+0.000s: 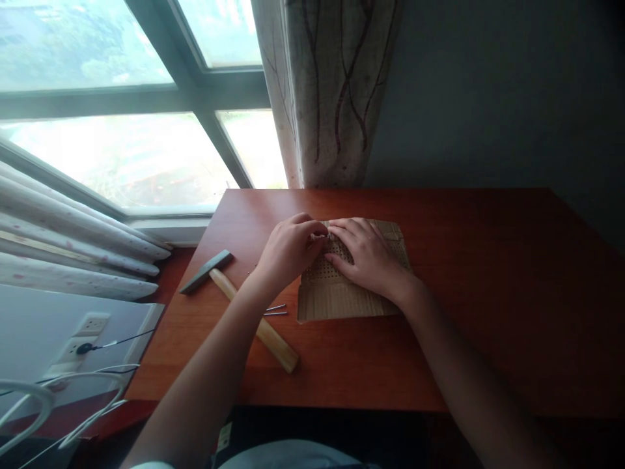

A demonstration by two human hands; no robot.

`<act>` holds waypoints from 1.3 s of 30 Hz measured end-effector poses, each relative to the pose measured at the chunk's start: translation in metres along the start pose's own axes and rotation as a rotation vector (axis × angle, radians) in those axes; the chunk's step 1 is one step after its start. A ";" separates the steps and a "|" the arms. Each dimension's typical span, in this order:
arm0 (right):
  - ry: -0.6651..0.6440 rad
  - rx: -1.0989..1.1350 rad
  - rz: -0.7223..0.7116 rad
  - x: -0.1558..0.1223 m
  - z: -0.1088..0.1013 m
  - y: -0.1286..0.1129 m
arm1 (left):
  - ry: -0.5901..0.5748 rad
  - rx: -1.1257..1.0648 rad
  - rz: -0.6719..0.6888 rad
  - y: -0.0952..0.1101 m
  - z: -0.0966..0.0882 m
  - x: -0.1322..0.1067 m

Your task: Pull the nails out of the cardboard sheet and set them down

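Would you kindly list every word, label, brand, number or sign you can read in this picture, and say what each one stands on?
There are none.
Perforated cardboard sheet under the left hand and right hand: holes only, no print.
Hammer on the wooden table: no brand mark shows.
Nails: plain.
Wall socket: any marking is too small to read.
Small tag at the table's near edge: too blurred to read.

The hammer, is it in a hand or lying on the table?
Lying on the table. The hammer rests flat left of the cardboard, beside the left forearm; both hands are on the cardboard, not on it.
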State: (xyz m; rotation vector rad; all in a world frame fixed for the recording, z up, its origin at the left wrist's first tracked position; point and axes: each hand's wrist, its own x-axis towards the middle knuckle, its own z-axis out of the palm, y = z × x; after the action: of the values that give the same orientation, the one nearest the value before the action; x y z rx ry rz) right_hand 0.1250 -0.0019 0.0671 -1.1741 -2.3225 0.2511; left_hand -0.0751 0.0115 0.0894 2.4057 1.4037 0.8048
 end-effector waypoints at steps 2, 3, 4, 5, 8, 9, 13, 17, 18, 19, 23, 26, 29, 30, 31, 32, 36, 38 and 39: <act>-0.004 0.005 0.002 0.000 0.000 0.000 | -0.020 0.029 -0.005 -0.001 0.003 0.005; -0.005 0.007 0.004 0.000 0.000 0.000 | -0.023 0.034 -0.010 -0.001 0.004 0.006; -0.007 0.009 0.006 0.000 0.000 0.000 | -0.019 0.035 -0.015 -0.001 0.005 0.006; -0.008 0.011 0.008 0.000 0.000 0.000 | -0.011 0.034 -0.017 -0.001 0.005 0.006; -0.009 0.015 0.012 -0.001 0.000 0.000 | 0.032 0.028 -0.009 -0.001 0.008 0.004; -0.010 0.015 0.012 -0.001 0.000 0.000 | 0.048 0.025 -0.004 0.000 0.008 0.005; -0.017 0.016 0.009 0.000 0.000 0.001 | 0.123 -0.021 0.015 0.007 0.003 0.011; -0.023 0.002 0.007 0.000 -0.001 0.001 | 0.294 -0.033 0.013 0.014 -0.021 0.014; -0.024 -0.001 0.008 0.000 -0.001 0.001 | 0.326 -0.019 0.003 0.013 -0.029 0.011; -0.024 -0.003 0.010 0.000 -0.001 0.001 | 0.342 -0.003 -0.012 0.011 -0.037 0.007; -0.020 -0.001 0.011 0.000 -0.002 0.000 | 0.199 0.111 -0.106 -0.014 -0.061 -0.026; -0.008 -0.006 0.001 0.000 -0.002 0.000 | 0.002 0.249 -0.172 -0.038 -0.067 -0.057; -0.002 -0.009 -0.007 -0.001 0.000 0.001 | -0.162 0.318 -0.229 -0.055 -0.063 -0.079; 0.000 -0.008 -0.006 -0.001 0.000 0.001 | -0.195 0.334 -0.241 -0.058 -0.059 -0.084; 0.000 -0.007 -0.006 -0.001 0.001 0.001 | -0.216 0.350 -0.252 -0.061 -0.056 -0.088; -0.001 -0.006 -0.006 -0.001 0.001 0.001 | -0.232 0.365 -0.258 -0.063 -0.052 -0.090; 0.005 -0.008 -0.010 -0.002 0.001 0.001 | -0.252 0.409 -0.272 -0.068 -0.042 -0.095; 0.003 -0.006 -0.008 -0.002 0.001 0.001 | -0.240 0.426 -0.279 -0.069 -0.040 -0.095; 0.001 -0.005 -0.006 -0.002 0.000 0.001 | -0.224 0.435 -0.283 -0.068 -0.040 -0.094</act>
State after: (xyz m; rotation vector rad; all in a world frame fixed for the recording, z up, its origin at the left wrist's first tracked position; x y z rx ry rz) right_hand 0.1261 -0.0026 0.0658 -1.1690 -2.3275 0.2423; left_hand -0.1836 -0.0372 0.0592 2.4040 1.9174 0.1658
